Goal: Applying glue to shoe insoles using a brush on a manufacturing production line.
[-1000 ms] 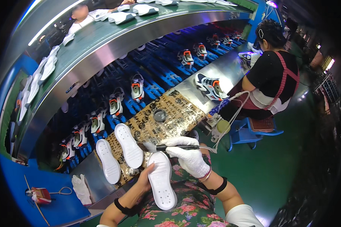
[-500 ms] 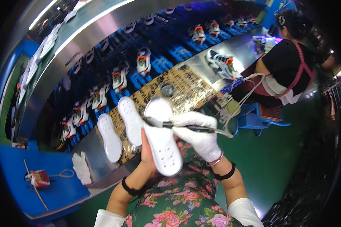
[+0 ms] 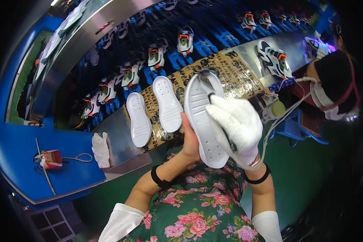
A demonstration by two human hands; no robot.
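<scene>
White-gloved right hand (image 3: 238,123) closed on a black-handled brush (image 3: 209,89), bare left hand (image 3: 191,141) clasping a long white sole (image 3: 201,119), I've advanced brushing to its far end.

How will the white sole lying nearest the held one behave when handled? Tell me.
The white sole lies broad and flat, so it would likely slide rather than roll or tip. It is probably fairly stiff, since the held sole, of similar shape, shows no obvious sag in the left hand.
</scene>
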